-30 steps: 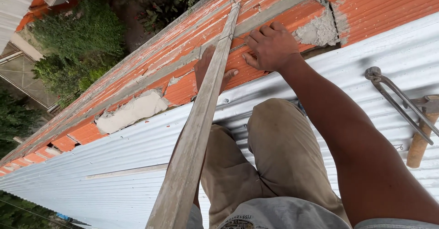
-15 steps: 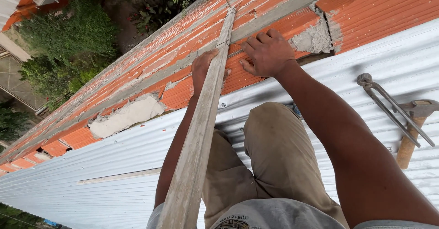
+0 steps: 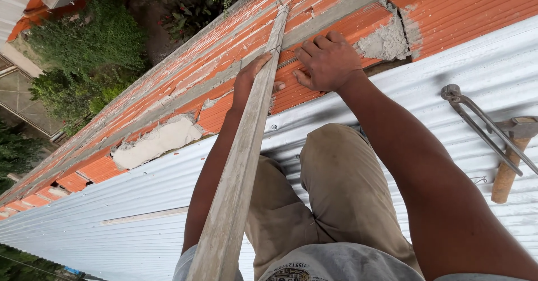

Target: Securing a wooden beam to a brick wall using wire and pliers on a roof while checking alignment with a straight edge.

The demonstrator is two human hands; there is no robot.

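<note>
A long grey wooden batten [image 3: 241,163] is steadied against the orange ribbed brick wall [image 3: 336,12] at upper centre by the left hand [image 3: 252,79], curled around it. The right hand [image 3: 325,62] is pressed half-open on the brick just beside it, gripping nothing; grey steel pincers [image 3: 482,127] and a wooden-handled hammer [image 3: 507,160] are parked at right on the corrugated metal roof [image 3: 112,219].

Long grey wooden batten [image 3: 246,152] slanting across orange brick wall top [image 3: 336,23].

No packages, signs or screens; only round dark printed emblem [image 3: 293,273] on grey shirt, bottom edge.
</note>
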